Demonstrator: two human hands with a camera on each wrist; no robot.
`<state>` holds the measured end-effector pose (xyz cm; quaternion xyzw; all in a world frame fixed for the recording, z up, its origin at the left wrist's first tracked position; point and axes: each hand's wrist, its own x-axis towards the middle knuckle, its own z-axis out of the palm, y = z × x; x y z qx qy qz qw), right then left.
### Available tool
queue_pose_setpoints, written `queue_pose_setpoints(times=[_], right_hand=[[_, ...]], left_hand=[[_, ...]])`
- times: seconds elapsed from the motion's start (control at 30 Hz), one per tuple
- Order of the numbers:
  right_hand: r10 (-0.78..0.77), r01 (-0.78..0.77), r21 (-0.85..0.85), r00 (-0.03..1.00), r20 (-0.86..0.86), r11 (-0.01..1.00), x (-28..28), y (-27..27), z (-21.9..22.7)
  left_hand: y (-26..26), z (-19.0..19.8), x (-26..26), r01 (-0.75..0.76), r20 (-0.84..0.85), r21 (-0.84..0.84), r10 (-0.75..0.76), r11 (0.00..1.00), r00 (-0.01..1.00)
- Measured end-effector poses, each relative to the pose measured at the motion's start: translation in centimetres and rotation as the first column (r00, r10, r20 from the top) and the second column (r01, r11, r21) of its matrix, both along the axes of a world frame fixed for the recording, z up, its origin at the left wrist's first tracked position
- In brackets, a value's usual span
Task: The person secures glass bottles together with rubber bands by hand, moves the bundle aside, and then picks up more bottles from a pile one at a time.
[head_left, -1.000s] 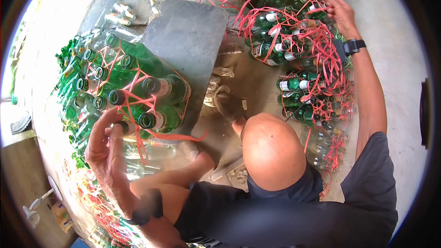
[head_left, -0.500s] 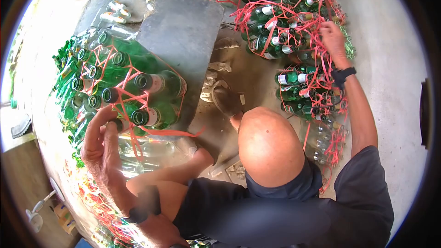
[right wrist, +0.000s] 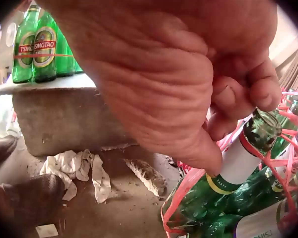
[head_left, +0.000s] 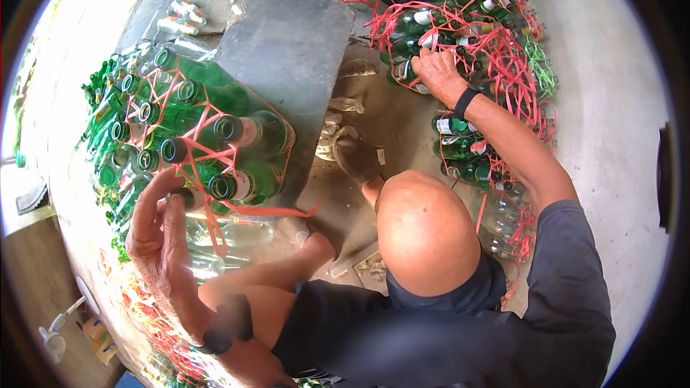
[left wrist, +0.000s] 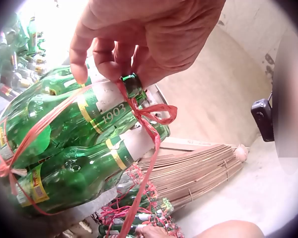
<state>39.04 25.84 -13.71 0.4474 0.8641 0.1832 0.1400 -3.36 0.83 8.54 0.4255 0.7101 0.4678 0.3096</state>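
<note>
Green beer bottles tied with red plastic strap form an upright bundle (head_left: 237, 129) on the left. My left hand (head_left: 162, 233) holds the neck of an outer bottle (left wrist: 132, 85), its fingers and thumb around the top. A bow of red strap (left wrist: 156, 114) hangs just below that mouth. Over on the right, my right hand (head_left: 440, 75) is at another strapped bundle of green bottles (head_left: 404, 72). Up close in the right wrist view, its curled fingers and thumb are round a bottle neck (right wrist: 258, 131), beside red strap (right wrist: 186, 191).
A grey stone slab (head_left: 287, 50) supports the left bundle. More strapped bottles (head_left: 460, 151) stand at the right, with loose red strap (head_left: 514, 72) over the bundles. Crumpled white scraps (right wrist: 79, 168) litter the floor beside a shoe (head_left: 352, 158). Loose green bottles (head_left: 108, 108) lie far left.
My right hand has moved left and nearer, from the red strap at the far right to the green bottles. The raised strand has dropped. My left hand stays at the same bottle.
</note>
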Motion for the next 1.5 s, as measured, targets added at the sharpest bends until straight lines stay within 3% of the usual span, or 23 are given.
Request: queue_pose_setpoints(times=[0.1, 0.17, 0.2, 0.27, 0.3, 0.33, 0.4, 0.47, 0.5, 0.53, 0.6, 0.73, 0.87, 0.93, 1.07, 1.2, 1.23, 1.3, 1.33, 1.43, 1.5], right_hand=[[0.069, -0.069, -0.009, 0.996, -0.052, 0.998, 0.2, 0.0, 1.1], [0.088, -0.074, 0.050, 0.931, -0.355, 0.996, 0.7, 0.2, 1.8], [0.090, -0.076, 0.054, 0.931, -0.354, 0.996, 0.9, 0.5, 2.3], [0.092, -0.091, 0.044, 0.644, -0.760, 0.995, 1.6, 1.6, 3.7], [-0.111, -0.003, -0.134, 0.551, -0.827, 0.991, 2.6, 2.2, 5.0], [-0.251, 0.110, -0.226, 0.420, -0.872, 0.968, 3.3, 2.7, 6.0], [-0.445, 0.181, -0.423, 0.106, -0.889, 0.888, 5.8, 4.6, 6.9], [-0.602, 0.305, -0.623, -0.169, -0.780, 0.720, 8.4, 5.2, 7.0], [-0.679, 0.382, -0.663, -0.114, -0.725, 0.644, 10.9, 6.3, 6.0], [-0.676, 0.383, -0.661, -0.114, -0.728, 0.646, 12.1, 6.1, 5.3], [-0.791, 0.377, -0.762, -0.111, -0.601, 0.526, 13.0, 5.3, 5.0], [-0.790, 0.456, -0.736, -0.108, -0.604, 0.501, 12.1, 2.9, 5.2], [-0.746, 0.347, -0.730, -0.116, -0.656, 0.588, 12.7, 0.7, 5.9], [-0.754, 0.343, -0.739, -0.117, -0.647, 0.580, 12.6, -0.4, 7.2], [-0.739, 0.287, -0.719, -0.055, -0.672, 0.633, 10.4, -2.7, 10.3], [-0.658, 0.071, -0.657, 0.174, -0.733, 0.750, 4.3, -5.0, 14.5], [-0.656, 0.028, -0.662, 0.175, -0.735, 0.749, 2.7, -5.5, 15.4], [-0.453, -0.128, -0.513, 0.323, -0.831, 0.849, -1.1, -6.5, 17.4], [-0.433, -0.167, -0.502, 0.326, -0.840, 0.848, -3.8, -7.6, 19.7], [-0.163, -0.380, -0.300, 0.353, -0.921, 0.875, -10.2, -9.8, 23.6], [-0.075, -0.553, -0.257, 0.330, -0.941, 0.793, -14.0, -10.6, 25.4]], left_hand=[[-0.2, -0.1, -0.2, 0.000, -0.009, -0.006, 0.000, 1.000, 1.000], [-0.3, -0.2, -0.4, 0.007, -0.006, -0.002, -0.007, 1.000, 1.000], [-0.2, -0.2, -0.4, 0.015, -0.003, 0.002, -0.015, 1.000, 1.000], [-0.3, -0.3, -0.4, 0.006, 0.004, -0.002, -0.006, 1.000, 1.000], [-0.3, -0.3, -0.4, 0.000, 0.012, -0.008, 0.001, 1.000, 1.000], [-0.3, -0.4, -0.5, -0.001, 0.011, -0.004, 0.001, 1.000, 1.000], [-0.3, -0.5, -0.6, -0.003, -0.025, -0.010, 0.003, 1.000, 1.000], [-0.2, -0.5, -0.5, 0.002, -0.011, 0.002, -0.002, 1.000, 1.000], [-0.2, -0.5, -0.4, 0.000, 0.002, 0.010, -0.001, 1.000, 1.000], [-0.1, -0.5, -0.5, 0.001, 0.003, 0.014, -0.001, 1.000, 1.000], [-0.1, -0.6, -0.5, 0.011, 0.002, 0.026, -0.011, 1.000, 1.000], [-0.2, -0.3, -0.5, 0.018, -0.035, 0.004, -0.018, 1.000, 0.999], [-0.2, -0.6, -0.7, 0.004, -0.024, 0.012, -0.004, 1.000, 1.000], [-0.2, -0.7, -0.8, 0.003, -0.022, 0.022, -0.003, 1.000, 1.000], [0.0, -0.6, -0.6, -0.011, -0.019, 0.021, 0.011, 1.000, 1.000], [0.0, -0.3, -1.0, 0.023, -0.036, 0.031, -0.022, 0.999, 0.999], [-0.1, -0.4, -0.9, 0.016, 0.011, 0.011, -0.016, 1.000, 1.000], [0.0, 0.0, -0.6, 0.010, 0.025, 0.012, -0.010, 1.000, 1.000], [0.2, -0.2, -0.7, 0.023, 0.035, 0.022, -0.024, 1.000, 0.999], [0.1, -0.2, -1.0, 0.017, 0.071, 0.047, -0.020, 0.999, 0.997], [0.0, -0.2, -1.4, 0.003, 0.035, 0.055, -0.005, 0.998, 0.999]])
